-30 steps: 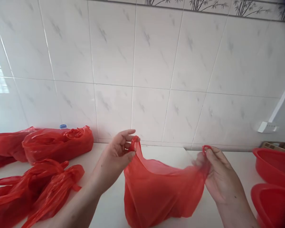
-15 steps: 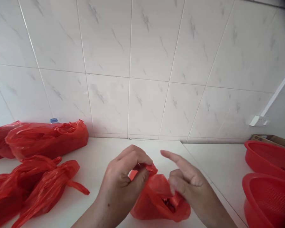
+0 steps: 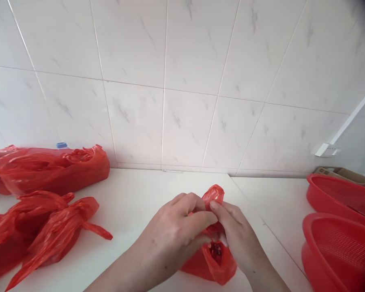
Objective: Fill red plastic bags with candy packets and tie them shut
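Items (image 3: 215, 252) apparently inside middle bag (image 3: 226, 268)

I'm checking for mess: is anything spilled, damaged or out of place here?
Nothing stands out. The red bag gathered in the left hand and right hand gapes, showing dark contents, but none visibly lies on the white worktop.

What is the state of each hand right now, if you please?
Left hand: closed, holding the red bag by its gathered top.
Right hand: closed, pinching the same bag's top.

Left hand (image 3: 181, 229) and right hand (image 3: 239, 235) close together, fingers (image 3: 200, 222) curled inward, bare forearms (image 3: 124, 269) slanting up from below
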Demonstrator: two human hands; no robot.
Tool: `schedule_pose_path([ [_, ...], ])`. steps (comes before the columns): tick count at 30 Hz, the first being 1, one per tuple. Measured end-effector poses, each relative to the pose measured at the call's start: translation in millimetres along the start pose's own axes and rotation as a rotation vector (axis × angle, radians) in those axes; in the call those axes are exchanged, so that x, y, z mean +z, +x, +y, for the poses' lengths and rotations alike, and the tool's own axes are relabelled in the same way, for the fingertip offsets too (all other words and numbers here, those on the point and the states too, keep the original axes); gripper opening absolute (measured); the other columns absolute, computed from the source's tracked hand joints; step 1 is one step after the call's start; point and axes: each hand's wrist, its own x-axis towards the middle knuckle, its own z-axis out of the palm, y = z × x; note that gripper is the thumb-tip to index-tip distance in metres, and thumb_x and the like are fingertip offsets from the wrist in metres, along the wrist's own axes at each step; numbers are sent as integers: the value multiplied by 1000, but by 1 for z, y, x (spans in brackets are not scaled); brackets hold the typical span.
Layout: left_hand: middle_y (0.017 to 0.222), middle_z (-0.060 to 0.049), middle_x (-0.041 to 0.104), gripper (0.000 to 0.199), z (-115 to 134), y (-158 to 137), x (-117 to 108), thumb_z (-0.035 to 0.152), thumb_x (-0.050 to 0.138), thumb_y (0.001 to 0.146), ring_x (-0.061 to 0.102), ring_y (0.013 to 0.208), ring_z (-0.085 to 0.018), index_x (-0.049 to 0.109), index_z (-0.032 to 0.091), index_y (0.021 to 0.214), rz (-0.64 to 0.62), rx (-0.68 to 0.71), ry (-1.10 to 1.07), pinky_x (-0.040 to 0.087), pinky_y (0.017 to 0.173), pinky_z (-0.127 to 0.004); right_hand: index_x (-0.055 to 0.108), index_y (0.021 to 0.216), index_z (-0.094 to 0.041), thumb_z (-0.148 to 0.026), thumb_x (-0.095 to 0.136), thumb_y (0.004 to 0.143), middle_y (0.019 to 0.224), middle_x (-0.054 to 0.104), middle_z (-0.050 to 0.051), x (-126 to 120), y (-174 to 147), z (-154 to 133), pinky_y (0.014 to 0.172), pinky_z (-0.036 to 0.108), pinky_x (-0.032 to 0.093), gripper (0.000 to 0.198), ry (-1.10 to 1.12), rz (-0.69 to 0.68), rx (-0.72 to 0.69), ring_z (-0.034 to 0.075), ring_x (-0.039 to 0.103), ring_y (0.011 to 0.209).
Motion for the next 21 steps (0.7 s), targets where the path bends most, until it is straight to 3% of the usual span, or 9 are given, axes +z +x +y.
schedule_pose_path([
  [2, 78, -2, 59, 23, -6, 1, 7, 4, 48, 84, 53, 69, -14, 62, 20, 79, 4, 43, 87, 46, 61, -25, 45, 61, -19, -56, 44, 87, 48, 46, -4, -4, 0, 1, 46, 23, 30, 46, -25, -32, -17, 8, 36, 43],
  [4, 72, -1, 56, 23, -12, 1, 11, 2, 47, 83, 52, 66, -13, 59, 19, 73, 47, -8, 92, 44, 59, -25, 56, 74, -18, -50, 39, 91, 54, 54, -2, -12, 3, 3, 50, 24, 35, 40, -10, -136, -59, 8, 39, 43],
  [7, 89, -4, 58, 17, -14, 1, 9, 7, 50, 82, 56, 84, -17, 57, 21, 76, 116, -237, 8, 46, 65, -25, 64, 102, -19, -45, 32, 93, 70, 55, 0, -28, 7, 8, 60, 27, 40, 42, 31, -345, -210, 11, 45, 56],
  [9, 102, -3, 59, 17, -11, 2, 6, 10, 47, 84, 56, 95, -17, 54, 22, 75, 86, -370, -68, 46, 69, -25, 70, 96, -19, -43, 32, 93, 75, 51, 2, -34, 8, 8, 66, 29, 40, 45, -30, -392, -310, 13, 48, 66],
  [11, 94, 1, 62, 18, -7, 2, 3, 12, 43, 86, 58, 85, -15, 52, 23, 75, 4, -484, -128, 44, 64, -23, 70, 87, -20, -36, 41, 91, 75, 50, 1, -34, 6, 7, 66, 28, 40, 33, -121, -356, -287, 12, 48, 69],
  [13, 75, 5, 61, 16, -4, 2, 3, 16, 42, 87, 54, 66, -12, 50, 24, 75, -56, -568, -131, 39, 56, -23, 65, 96, -25, -23, 49, 86, 78, 53, -1, -30, 5, 5, 64, 25, 41, 19, -199, -268, -173, 11, 49, 68],
  [16, 65, 6, 56, 15, -2, 2, 5, 20, 44, 86, 48, 59, -12, 48, 24, 72, -67, -603, -54, 34, 52, -22, 55, 111, -33, -16, 49, 81, 81, 54, -4, -21, 9, 8, 61, 25, 42, 35, -385, -15, -116, 12, 50, 67],
  [18, 65, 6, 55, 15, -3, 2, 8, 22, 45, 85, 47, 59, -12, 48, 23, 71, -64, -587, 3, 33, 52, -23, 58, 110, -33, -16, 47, 81, 80, 57, -4, -19, 14, 12, 62, 26, 42, 35, -502, 111, -145, 12, 51, 67],
  [21, 67, 5, 54, 14, -6, 3, 12, 20, 47, 84, 47, 60, -12, 49, 23, 70, -65, -541, 60, 33, 53, -23, 64, 102, -31, -13, 40, 82, 85, 63, -3, -22, 18, 16, 72, 27, 45, 36, -445, 38, -169, 13, 57, 77],
])
